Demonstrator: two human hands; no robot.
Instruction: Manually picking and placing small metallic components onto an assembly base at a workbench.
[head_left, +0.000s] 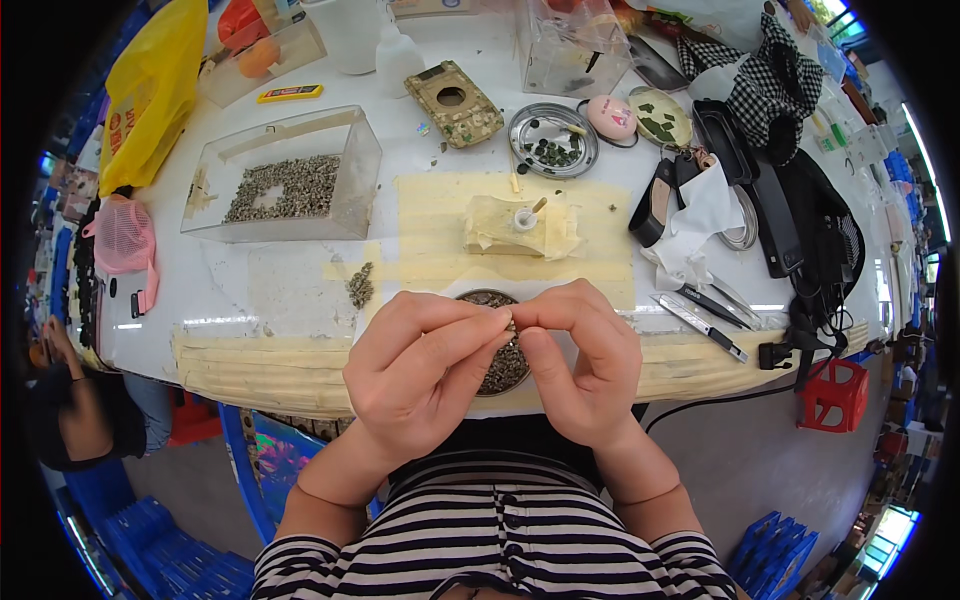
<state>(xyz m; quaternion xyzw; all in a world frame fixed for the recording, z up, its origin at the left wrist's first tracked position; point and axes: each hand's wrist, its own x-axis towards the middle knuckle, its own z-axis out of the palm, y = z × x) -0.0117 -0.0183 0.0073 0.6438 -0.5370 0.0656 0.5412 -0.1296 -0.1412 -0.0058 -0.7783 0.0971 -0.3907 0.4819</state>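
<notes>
Above a round dish of small grey-brown pieces (503, 370), my left hand (420, 360) and my right hand (585, 360) meet at the fingertips. The fingers of the left are pinched together. On the right, the thumb and forefinger curl in toward the same spot. Whatever sits between the fingertips is too small to make out. Beyond the hands, a block wrapped in pale yellow tape (490, 228) carries a small white cup (527, 218) with a stick in it. A small heap of similar pieces (360, 285) lies left of the dish.
A clear box (365, 190) of small pieces stands at left. Behind are a camouflage model tank hull (455, 105) and a metal dish (517, 125) of dark green bits. A craft knife (700, 327), tweezers (735, 297) and a black bag (835, 230) lie at right.
</notes>
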